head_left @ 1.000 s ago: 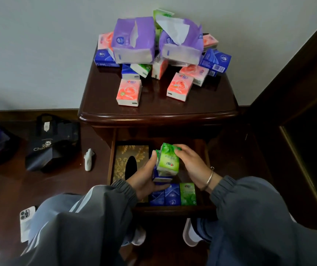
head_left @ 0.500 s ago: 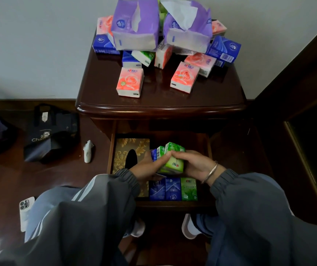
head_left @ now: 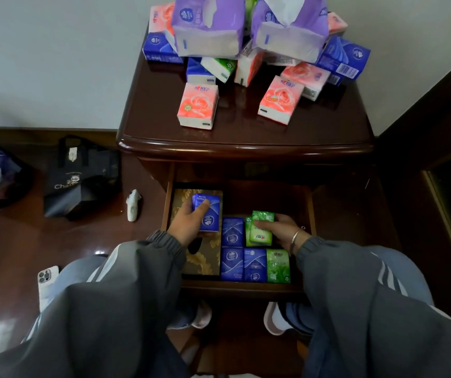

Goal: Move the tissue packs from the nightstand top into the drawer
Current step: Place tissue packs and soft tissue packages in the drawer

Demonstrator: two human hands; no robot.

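Your left hand grips a blue pack and your right hand pinches a green pack inside the drawer, where perhaps five packs lie in rows — but the heap on the nightstand top is large, so most work is left.

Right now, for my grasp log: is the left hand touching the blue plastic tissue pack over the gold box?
Touching. Head view: the left hand grips the blue plastic tissue pack, a finger across its front.
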